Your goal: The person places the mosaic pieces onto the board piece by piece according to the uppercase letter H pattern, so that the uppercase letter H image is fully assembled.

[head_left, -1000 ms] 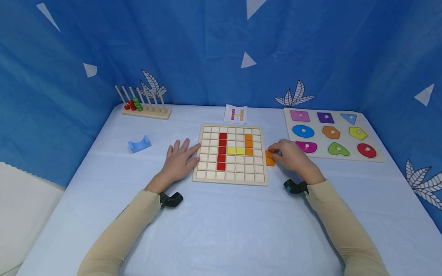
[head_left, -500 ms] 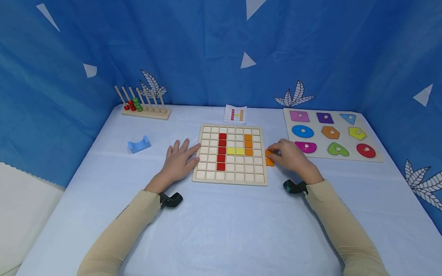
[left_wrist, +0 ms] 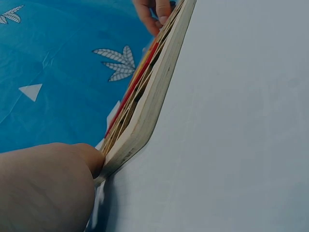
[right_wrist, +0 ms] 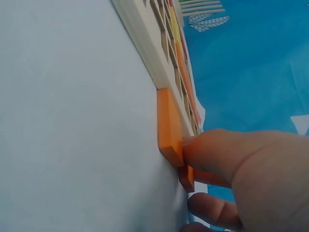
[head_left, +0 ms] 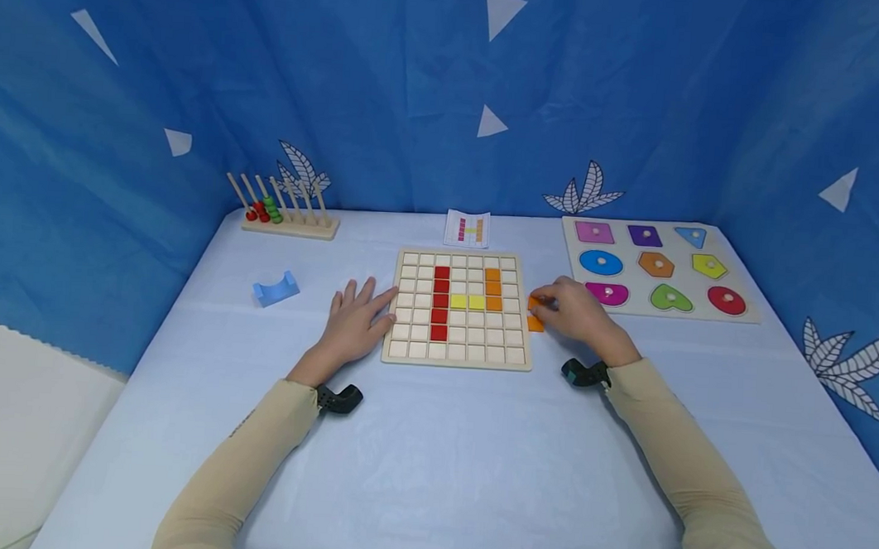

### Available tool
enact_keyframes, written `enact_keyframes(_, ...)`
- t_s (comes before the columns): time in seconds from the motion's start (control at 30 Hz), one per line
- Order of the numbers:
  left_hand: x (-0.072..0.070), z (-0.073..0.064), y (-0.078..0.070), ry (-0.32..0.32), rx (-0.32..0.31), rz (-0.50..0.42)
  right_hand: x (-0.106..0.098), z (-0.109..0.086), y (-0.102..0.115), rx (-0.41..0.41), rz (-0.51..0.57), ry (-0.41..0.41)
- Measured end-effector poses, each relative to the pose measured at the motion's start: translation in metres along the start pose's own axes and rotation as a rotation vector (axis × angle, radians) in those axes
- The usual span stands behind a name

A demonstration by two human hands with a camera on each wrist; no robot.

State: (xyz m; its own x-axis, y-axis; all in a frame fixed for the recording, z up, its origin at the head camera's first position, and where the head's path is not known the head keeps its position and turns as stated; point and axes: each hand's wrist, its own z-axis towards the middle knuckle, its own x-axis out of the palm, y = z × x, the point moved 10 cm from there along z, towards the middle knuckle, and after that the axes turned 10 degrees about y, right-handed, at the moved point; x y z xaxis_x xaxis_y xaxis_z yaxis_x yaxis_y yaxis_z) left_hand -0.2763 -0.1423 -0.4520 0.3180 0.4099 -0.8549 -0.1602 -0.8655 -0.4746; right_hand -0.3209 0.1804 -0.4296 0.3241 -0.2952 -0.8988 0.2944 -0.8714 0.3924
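Observation:
A wooden grid board (head_left: 406, 350) lies flat on the table, with a column of red tiles (head_left: 440, 316), two yellow tiles (head_left: 468, 302) and three orange tiles (head_left: 492, 288) set in its cells. My left hand (head_left: 353, 324) rests spread out at the board's left edge, its thumb and a fingertip on the frame. Off the board's right edge, my right hand (head_left: 575, 312) bends its thumb and fingers around a loose orange tile (right_wrist: 187, 180), mostly hidden by them. Another loose orange tile (right_wrist: 169, 126) lies nearer me, against the board's edge, the thumb close beside it.
A pattern card (head_left: 467, 229) lies behind the board. At the back left stands a bead counting rack (head_left: 293, 227), with a curved blue block (head_left: 277, 289) in front of it. A knobbed shape puzzle (head_left: 636, 291) is at the back right, close behind the right hand.
Both hands stay in place, the right one at the loose orange tiles. The tiles on the board are the same. The whole head view shifts very slightly.

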Motion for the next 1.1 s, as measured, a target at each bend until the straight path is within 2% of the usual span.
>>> enact_keyframes(1.1, 0.0027, 0.0007, 0.0017, -0.001, 0.001, 0.004, 0.002, -0.0016, 0.0021, -0.007, -0.018, 0.0)
